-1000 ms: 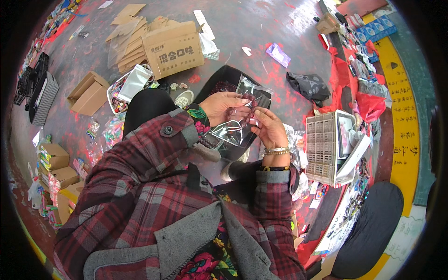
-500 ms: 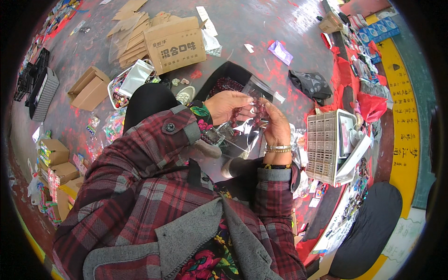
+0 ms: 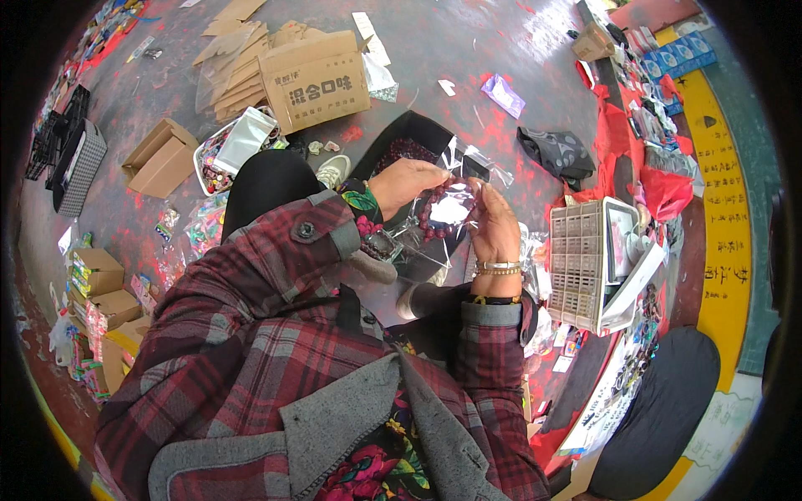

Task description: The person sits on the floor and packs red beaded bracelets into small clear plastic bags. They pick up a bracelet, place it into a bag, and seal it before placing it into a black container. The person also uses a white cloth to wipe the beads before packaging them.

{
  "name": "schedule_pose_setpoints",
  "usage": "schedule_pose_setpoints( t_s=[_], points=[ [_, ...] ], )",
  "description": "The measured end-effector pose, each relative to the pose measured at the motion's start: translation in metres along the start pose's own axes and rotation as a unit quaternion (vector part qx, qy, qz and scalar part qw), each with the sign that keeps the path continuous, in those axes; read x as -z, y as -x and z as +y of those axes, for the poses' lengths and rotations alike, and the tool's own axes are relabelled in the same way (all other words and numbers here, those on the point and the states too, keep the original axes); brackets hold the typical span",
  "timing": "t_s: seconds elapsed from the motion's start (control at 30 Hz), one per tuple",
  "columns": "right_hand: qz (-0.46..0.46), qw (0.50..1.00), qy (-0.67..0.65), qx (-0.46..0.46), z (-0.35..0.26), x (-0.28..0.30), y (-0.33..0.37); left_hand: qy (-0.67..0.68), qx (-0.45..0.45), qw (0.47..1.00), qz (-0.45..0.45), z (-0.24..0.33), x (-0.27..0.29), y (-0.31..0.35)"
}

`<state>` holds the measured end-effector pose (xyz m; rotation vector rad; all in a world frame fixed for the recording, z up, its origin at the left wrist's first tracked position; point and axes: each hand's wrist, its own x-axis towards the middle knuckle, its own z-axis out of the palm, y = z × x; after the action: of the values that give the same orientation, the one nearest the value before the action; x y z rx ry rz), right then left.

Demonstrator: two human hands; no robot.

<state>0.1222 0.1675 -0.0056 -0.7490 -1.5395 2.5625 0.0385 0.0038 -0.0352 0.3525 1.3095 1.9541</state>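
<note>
A clear plastic bag glares between my two hands, above a black box. With it is a ring of dark red beads, a beaded bracelet; the glare keeps me from telling whether it lies inside the bag or against it. My left hand is closed, thumb and fingers pinching at the bag's top edge by the beads. At the right side my right hand is closed on the bag and the beads' edge. More dark red beads fill the far part of the black box.
To the right stands a pale plastic crate with frames and papers. A cardboard box and a white basket of small goods are at far left. A grey patterned bag lies on the floor near a purple packet.
The beads have spread from a bunched strand into a rounder ring, with shiny plastic across it. The clear bag's upper part has shifted up and spread. Both hands stay nearly in place.
</note>
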Motion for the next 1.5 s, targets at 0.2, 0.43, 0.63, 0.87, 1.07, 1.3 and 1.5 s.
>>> schedule_pose_setpoints(
  t_s=[0.2, 0.43, 0.63, 0.87, 1.07, 1.3, 1.5],
  points=[
    [-0.003, 1.0, -0.008, -0.004, 0.0, 0.001, 0.001, -0.026, 0.128, 0.991, -0.024, 0.034, 0.002, 0.005],
    [-0.036, 0.998, -0.017, -0.046, 0.007, -0.004, -0.003, 0.113, 0.123, 0.985, -0.048, 0.027, 0.006, 0.001],
    [-0.032, 0.998, -0.027, -0.05, 0.007, -0.007, -0.001, 0.178, 0.097, 0.976, -0.077, 0.033, 0.003, 0.005],
    [0.036, 0.998, 0.046, -0.008, 0.004, -0.003, -0.002, 0.16, 0.064, 0.984, -0.052, 0.032, 0.0, 0.006],
    [0.157, 0.743, 0.412, 0.503, -0.008, -0.027, 0.008, 0.115, 0.036, 0.992, -0.041, 0.03, -0.004, 0.009],
    [0.082, 0.617, 0.574, 0.532, -0.007, -0.045, 0.015, 0.069, 0.057, 0.993, -0.078, 0.019, -0.022, 0.011],
    [0.06, 0.598, 0.591, 0.538, -0.009, -0.042, 0.017, 0.04, 0.052, 0.993, -0.102, 0.007, -0.019, 0.007]
  ],
)
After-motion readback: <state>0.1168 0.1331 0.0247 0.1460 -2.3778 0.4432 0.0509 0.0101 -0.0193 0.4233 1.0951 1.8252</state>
